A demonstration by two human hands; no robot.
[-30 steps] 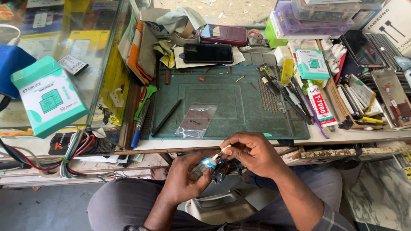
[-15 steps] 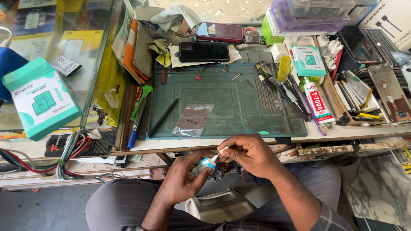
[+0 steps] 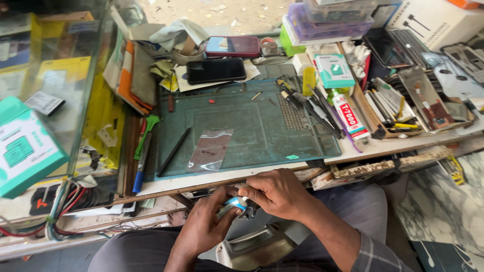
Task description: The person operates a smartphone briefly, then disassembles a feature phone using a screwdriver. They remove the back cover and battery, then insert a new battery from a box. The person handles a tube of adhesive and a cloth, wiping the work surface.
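Note:
My left hand [image 3: 207, 225] and my right hand [image 3: 276, 192] meet just below the front edge of the workbench, above my lap. Together they grip a small blue and white object [image 3: 235, 203], mostly hidden by the fingers; its kind is unclear. The right hand's fingers close over its top, and the left hand cups it from below. A dark green work mat [image 3: 242, 126] lies on the bench just beyond my hands, with a small clear plastic bag [image 3: 212, 149] on it.
Two phones [image 3: 216, 70] [image 3: 232, 46] lie at the back of the mat. Tweezers and tools [image 3: 310, 107], a glue tube [image 3: 349, 117], a blue pen [image 3: 141, 164] and a teal box [image 3: 22, 148] on a glass case surround it. An open drawer [image 3: 257, 244] sits under my hands.
My hands stay together on the small object; the white stick seen earlier at my right fingers no longer shows. The camera view has shifted slightly.

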